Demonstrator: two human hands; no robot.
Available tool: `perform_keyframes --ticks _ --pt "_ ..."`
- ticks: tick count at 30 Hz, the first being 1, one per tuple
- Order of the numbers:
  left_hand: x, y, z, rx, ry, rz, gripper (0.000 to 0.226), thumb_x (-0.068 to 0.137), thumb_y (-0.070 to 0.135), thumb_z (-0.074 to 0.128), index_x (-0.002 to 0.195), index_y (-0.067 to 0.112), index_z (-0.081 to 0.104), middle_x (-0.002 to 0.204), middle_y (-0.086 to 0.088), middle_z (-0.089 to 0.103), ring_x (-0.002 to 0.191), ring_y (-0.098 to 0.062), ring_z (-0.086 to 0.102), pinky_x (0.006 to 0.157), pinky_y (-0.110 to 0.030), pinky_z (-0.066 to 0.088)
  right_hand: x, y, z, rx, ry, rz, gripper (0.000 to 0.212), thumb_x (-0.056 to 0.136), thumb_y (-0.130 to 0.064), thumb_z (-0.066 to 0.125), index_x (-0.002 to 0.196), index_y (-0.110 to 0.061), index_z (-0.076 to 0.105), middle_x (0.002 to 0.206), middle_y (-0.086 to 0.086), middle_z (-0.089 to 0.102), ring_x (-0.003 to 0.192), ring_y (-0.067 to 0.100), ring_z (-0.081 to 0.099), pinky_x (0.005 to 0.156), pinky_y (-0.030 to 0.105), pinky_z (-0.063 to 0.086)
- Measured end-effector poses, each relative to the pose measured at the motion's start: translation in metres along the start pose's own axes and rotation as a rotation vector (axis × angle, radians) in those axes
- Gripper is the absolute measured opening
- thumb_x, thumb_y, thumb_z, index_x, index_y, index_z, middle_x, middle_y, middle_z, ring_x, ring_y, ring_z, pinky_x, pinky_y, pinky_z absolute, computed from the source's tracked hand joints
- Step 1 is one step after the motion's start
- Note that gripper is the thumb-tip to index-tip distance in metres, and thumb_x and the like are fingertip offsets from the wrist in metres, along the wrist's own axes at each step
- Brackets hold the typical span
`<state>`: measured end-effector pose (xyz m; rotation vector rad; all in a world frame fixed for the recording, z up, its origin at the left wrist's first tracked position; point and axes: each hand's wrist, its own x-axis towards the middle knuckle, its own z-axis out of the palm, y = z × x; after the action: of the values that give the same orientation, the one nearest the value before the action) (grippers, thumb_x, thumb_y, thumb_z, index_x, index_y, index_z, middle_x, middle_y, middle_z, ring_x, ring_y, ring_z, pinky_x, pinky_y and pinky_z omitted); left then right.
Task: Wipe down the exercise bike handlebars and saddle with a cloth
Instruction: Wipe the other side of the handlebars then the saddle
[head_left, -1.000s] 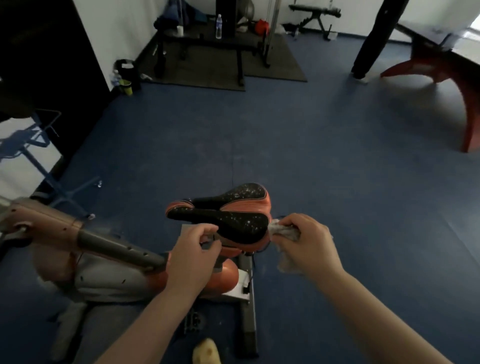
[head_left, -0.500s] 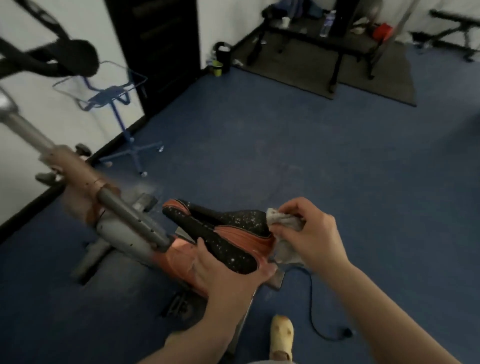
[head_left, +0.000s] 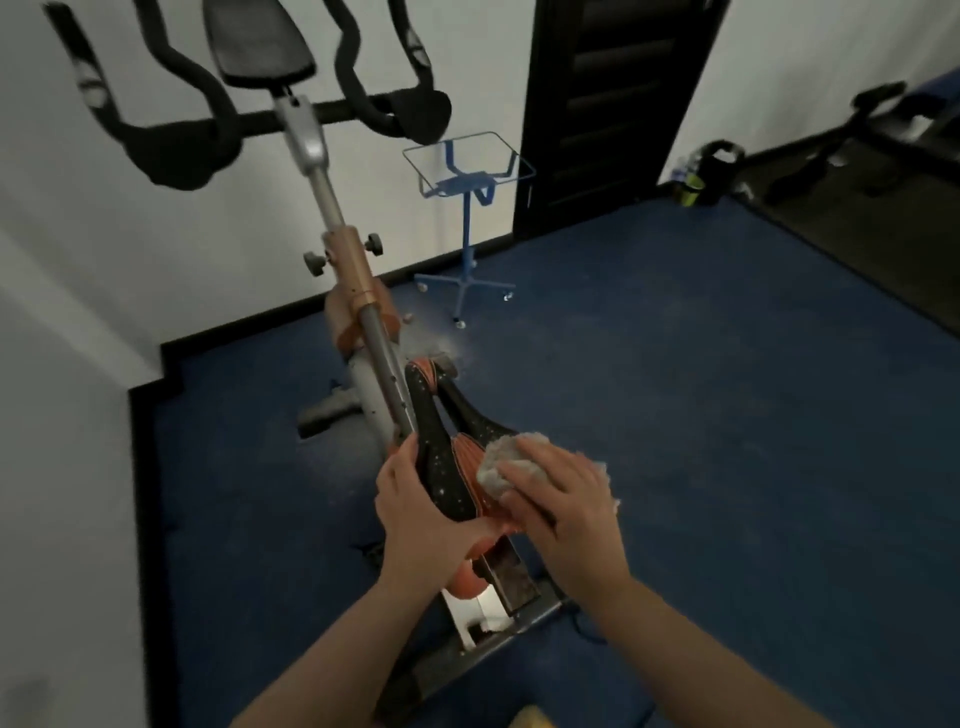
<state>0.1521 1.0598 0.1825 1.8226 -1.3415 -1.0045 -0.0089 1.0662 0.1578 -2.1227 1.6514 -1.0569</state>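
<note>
You're on the saddle (head_left: 441, 457) step: your left hand (head_left: 421, 525) grips its near edge to steady it, fingers wrapped underneath, while your right hand (head_left: 558, 506) presses the bunched cloth (head_left: 496, 462) onto its right side, fingers laid fairly flat over the wad. Next, I'd judge, sweep toward the nose, keeping that steadying grip. The handlebars (head_left: 176, 130) wait up ahead, well apart. Containers: the blue wire basket stand (head_left: 467, 171) by the door looks empty.

The saddle (head_left: 441, 457) is black with tiny white dots and orange stripes. The cloth (head_left: 498, 462) is grey-white. The handlebars (head_left: 171, 140) are black. The floor (head_left: 675, 415) is blue.
</note>
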Motion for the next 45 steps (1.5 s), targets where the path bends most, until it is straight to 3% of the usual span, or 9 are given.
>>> perform_keyframes --ticks 7,10,13,15,22,28,35,40,45 --pt "0.001 0.0 0.002 0.045 0.01 0.013 0.13 0.037 0.047 0.09 0.143 0.03 0.016 0.146 0.0 0.026 0.136 -0.024 0.026 0.11 -0.043 0.029 0.031 -0.001 -0.006 0.048 -0.149 -0.151 0.023 0.087 -0.037 0.06 0.104 -0.027 0.072 0.115 -0.012 0.066 0.114 0.002 0.053 0.102 0.027 0.039" --pt "0.0 0.0 0.0 0.03 -0.027 0.004 0.133 0.032 0.05 0.085 0.143 0.031 0.016 0.144 0.0 0.027 0.134 -0.023 0.026 0.11 -0.043 0.03 0.045 -0.012 -0.004 0.137 -0.143 0.221 0.019 0.084 -0.039 0.065 0.101 -0.035 0.071 0.106 -0.018 0.066 0.103 0.001 0.057 0.09 0.022 0.043" --pt "-0.002 -0.004 -0.002 0.02 -0.038 0.0 0.134 0.032 0.049 0.086 0.144 0.031 0.015 0.143 0.001 0.026 0.135 -0.023 0.023 0.11 -0.044 0.03 0.056 -0.018 -0.006 0.412 0.082 0.775 0.018 0.081 -0.046 0.066 0.092 -0.033 0.07 0.074 -0.006 0.071 0.066 0.008 0.067 0.062 0.025 0.054" --pt "0.001 -0.005 -0.002 0.016 -0.034 0.011 0.133 0.033 0.05 0.087 0.143 0.032 0.015 0.144 0.001 0.026 0.136 -0.024 0.023 0.111 -0.047 0.03 0.05 -0.019 -0.015 0.495 0.247 0.86 0.017 0.081 -0.047 0.067 0.09 -0.033 0.069 0.074 -0.004 0.071 0.063 0.009 0.067 0.062 0.028 0.056" --pt "0.006 -0.007 0.005 0.052 -0.029 -0.048 0.132 0.034 0.054 0.086 0.142 0.03 0.014 0.143 0.001 0.025 0.134 -0.024 0.025 0.111 -0.047 0.032 0.02 0.013 -0.012 0.028 -0.21 -0.161 0.028 0.092 -0.037 0.054 0.114 -0.026 0.067 0.12 -0.013 0.061 0.117 0.002 0.05 0.103 0.023 0.037" --pt "0.012 -0.017 0.008 0.004 0.015 -0.025 0.12 0.03 0.053 0.082 0.135 0.028 0.03 0.131 0.007 0.038 0.122 -0.016 0.04 0.102 -0.044 0.043 0.087 0.018 0.003 0.301 -0.443 -0.085 0.02 0.081 -0.034 0.071 0.1 -0.038 0.072 0.106 -0.022 0.063 0.107 0.001 0.049 0.094 0.012 0.036" --pt "0.009 -0.018 0.006 -0.082 -0.003 -0.029 0.103 0.042 0.045 0.09 0.126 0.046 0.032 0.127 0.018 0.037 0.12 -0.005 0.042 0.098 -0.039 0.049 0.108 0.041 0.012 0.702 -0.332 0.605 0.01 0.08 -0.034 0.071 0.089 -0.03 0.071 0.09 -0.006 0.071 0.085 0.008 0.067 0.081 0.035 0.056" --pt "0.002 -0.004 0.023 -0.008 0.245 -0.083 0.068 0.061 0.072 0.061 0.119 0.043 0.042 0.116 0.02 0.045 0.113 -0.001 0.043 0.094 -0.028 0.042 0.095 0.034 -0.001 0.616 -0.461 0.024 0.012 0.074 -0.03 0.077 0.076 -0.029 0.065 0.093 -0.011 0.06 0.094 0.008 0.059 0.083 0.024 0.047" --pt "0.006 0.004 0.036 0.087 0.513 -0.089 0.049 0.069 0.066 0.047 0.109 0.037 0.051 0.105 0.02 0.051 0.101 0.001 0.049 0.081 -0.023 0.045 0.143 0.036 0.04 0.645 -0.658 -0.051 0.018 0.076 -0.023 0.077 0.071 -0.023 0.059 0.092 -0.009 0.051 0.092 0.007 0.055 0.082 0.019 0.044"
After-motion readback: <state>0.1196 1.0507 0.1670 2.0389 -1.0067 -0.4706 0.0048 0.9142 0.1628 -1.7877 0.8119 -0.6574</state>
